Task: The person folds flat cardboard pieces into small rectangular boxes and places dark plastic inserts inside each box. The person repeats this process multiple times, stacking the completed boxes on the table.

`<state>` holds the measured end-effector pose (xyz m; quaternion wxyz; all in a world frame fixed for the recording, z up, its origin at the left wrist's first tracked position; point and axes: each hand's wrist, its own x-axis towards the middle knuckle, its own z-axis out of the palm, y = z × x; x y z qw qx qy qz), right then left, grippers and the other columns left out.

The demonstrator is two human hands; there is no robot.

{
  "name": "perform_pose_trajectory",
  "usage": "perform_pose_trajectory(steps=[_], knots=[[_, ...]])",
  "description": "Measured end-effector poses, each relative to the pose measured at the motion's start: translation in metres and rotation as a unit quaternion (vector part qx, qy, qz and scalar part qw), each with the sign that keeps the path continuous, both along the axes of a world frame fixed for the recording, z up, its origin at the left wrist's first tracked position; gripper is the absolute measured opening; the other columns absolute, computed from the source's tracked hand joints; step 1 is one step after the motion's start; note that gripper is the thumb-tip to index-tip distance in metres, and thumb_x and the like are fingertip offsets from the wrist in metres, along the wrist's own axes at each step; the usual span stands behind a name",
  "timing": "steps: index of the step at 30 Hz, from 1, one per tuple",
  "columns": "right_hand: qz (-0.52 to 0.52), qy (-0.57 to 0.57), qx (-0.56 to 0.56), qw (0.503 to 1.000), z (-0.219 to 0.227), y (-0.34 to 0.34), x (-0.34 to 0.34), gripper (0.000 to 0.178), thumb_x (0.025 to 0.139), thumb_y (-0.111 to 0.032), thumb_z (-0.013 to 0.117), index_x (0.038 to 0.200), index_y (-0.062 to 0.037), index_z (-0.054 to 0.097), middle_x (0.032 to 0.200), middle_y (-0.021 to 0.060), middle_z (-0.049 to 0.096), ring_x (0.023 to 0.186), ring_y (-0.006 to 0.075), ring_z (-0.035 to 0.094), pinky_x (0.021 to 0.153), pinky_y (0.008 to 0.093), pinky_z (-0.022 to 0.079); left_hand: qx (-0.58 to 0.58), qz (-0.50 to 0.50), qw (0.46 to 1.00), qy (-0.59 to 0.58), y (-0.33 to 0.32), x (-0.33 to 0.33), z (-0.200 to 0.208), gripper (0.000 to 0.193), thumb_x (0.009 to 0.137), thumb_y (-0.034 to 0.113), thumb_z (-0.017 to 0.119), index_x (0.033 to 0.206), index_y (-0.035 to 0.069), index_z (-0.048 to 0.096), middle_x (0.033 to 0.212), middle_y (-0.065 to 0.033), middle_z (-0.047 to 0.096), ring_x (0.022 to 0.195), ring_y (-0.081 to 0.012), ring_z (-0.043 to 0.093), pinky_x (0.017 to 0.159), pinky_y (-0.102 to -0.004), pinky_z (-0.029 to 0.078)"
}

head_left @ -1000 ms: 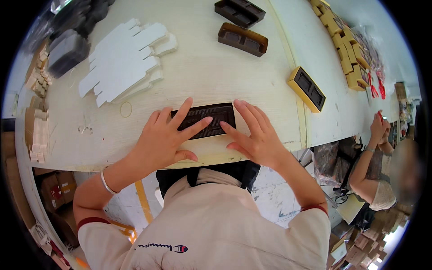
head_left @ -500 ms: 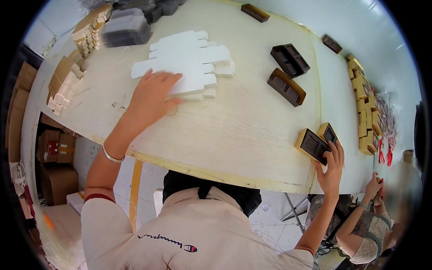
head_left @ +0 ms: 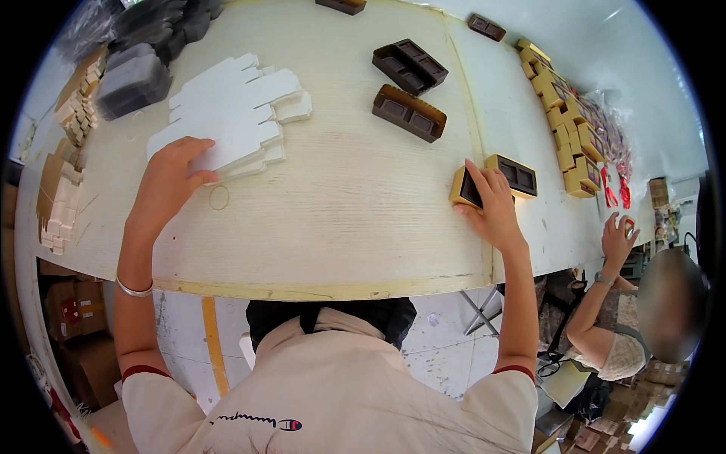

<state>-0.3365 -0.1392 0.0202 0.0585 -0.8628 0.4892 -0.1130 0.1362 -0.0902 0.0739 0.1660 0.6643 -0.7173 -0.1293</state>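
Note:
My left hand point(head_left: 170, 185) rests on the near-left corner of a stack of white flat carton blanks point(head_left: 227, 113). Its fingers lie on the top sheet, the thumb apart by the near edge. At the right, my right hand point(head_left: 495, 208) is closed around a small gold box point(head_left: 458, 185) with a dark brown insert. Fingers reach over its far edge, the thumb is at the near side, and the palm hides much of the box. Right beside it lies a second gold box point(head_left: 517, 176), whose dark insert shows two square hollows.
Loose brown trays point(head_left: 410, 113) lie mid-table, with more at the far edge. Stacked gold boxes point(head_left: 563, 113) line the right side. Grey plastic trays point(head_left: 134, 79) and folded cartons point(head_left: 60, 193) stand left. A rubber band point(head_left: 218, 197) lies nearby. Another person's hand point(head_left: 620, 240) is at far right.
The view has shifted, so the table's contents appear further left. My right hand has moved from the gold box's end to over its top. My left hand stays at the carton stack.

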Motion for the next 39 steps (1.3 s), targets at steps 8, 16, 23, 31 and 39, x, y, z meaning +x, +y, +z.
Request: perform_pose_trajectory(steps=[8, 16, 23, 31, 39], knots=[[-0.006, 0.06, -0.116, 0.991, -0.022, -0.001, 0.008, 0.078, 0.092, -0.059, 0.043, 0.144, -0.0023, 0.031, 0.144, 0.0197, 0.039, 0.134, 0.0346, 0.035, 0.114, 0.0504, 0.018, -0.043, -0.017, 0.998, -0.039, 0.002, 0.004, -0.011, 0.039, 0.074, 0.009, 0.075, 0.111, 0.001, 0.063, 0.112, -0.0121, 0.063, 0.1, -0.0287, 0.06, 0.087, -0.0349, 0.048], [-0.143, -0.298, 0.134, 0.934, -0.01, -0.004, 0.006, 0.032, 0.093, -0.022, 0.06, 0.114, 0.0016, 0.062, 0.108, 0.016, 0.066, 0.098, 0.0242, 0.062, 0.087, 0.0298, 0.046, -0.22, -0.066, 0.971, -0.069, 0.012, -0.036, -0.013, 0.029, 0.076, 0.009, 0.073, 0.103, 0.001, 0.065, 0.107, -0.0134, 0.063, 0.096, -0.0333, 0.058, 0.084, -0.038, 0.046], [-0.131, -0.295, 0.13, 0.938, -0.014, -0.002, 0.019, 0.019, 0.084, -0.016, 0.07, 0.095, -0.0007, 0.067, 0.089, 0.0123, 0.069, 0.08, 0.0234, 0.065, 0.074, 0.0302, 0.05, -0.19, -0.259, 0.944, 0.073, 0.016, -0.118, -0.021, 0.023, 0.073, 0.008, 0.074, 0.094, 0.002, 0.066, 0.097, -0.0102, 0.064, 0.085, -0.0288, 0.058, 0.074, -0.0369, 0.046], [-0.158, -0.428, 0.129, 0.881, -0.006, -0.003, 0.015, 0.02, 0.093, -0.014, 0.06, 0.107, -0.0013, 0.063, 0.101, 0.0103, 0.064, 0.094, 0.0183, 0.057, 0.083, 0.0292, 0.045, -0.03, -0.284, 0.934, 0.215, -0.019, -0.218, -0.037, 0.029, 0.083, 0.015, 0.069, 0.109, 0.003, 0.063, 0.1, -0.0092, 0.064, 0.074, -0.0202, 0.059, 0.063, -0.03, 0.047], [-0.24, -0.323, -0.032, 0.915, -0.006, 0.036, -0.025, 0.023, 0.089, -0.002, 0.059, 0.112, 0.001, 0.061, 0.109, 0.0118, 0.06, 0.092, 0.023, 0.059, 0.078, 0.0315, 0.048, 0.134, -0.193, 0.932, 0.276, -0.054, -0.282, -0.055, 0.031, 0.093, 0.021, 0.06, 0.116, 0.001, 0.062, 0.092, -0.0086, 0.065, 0.055, -0.0132, 0.056, 0.056, -0.0266, 0.048]])
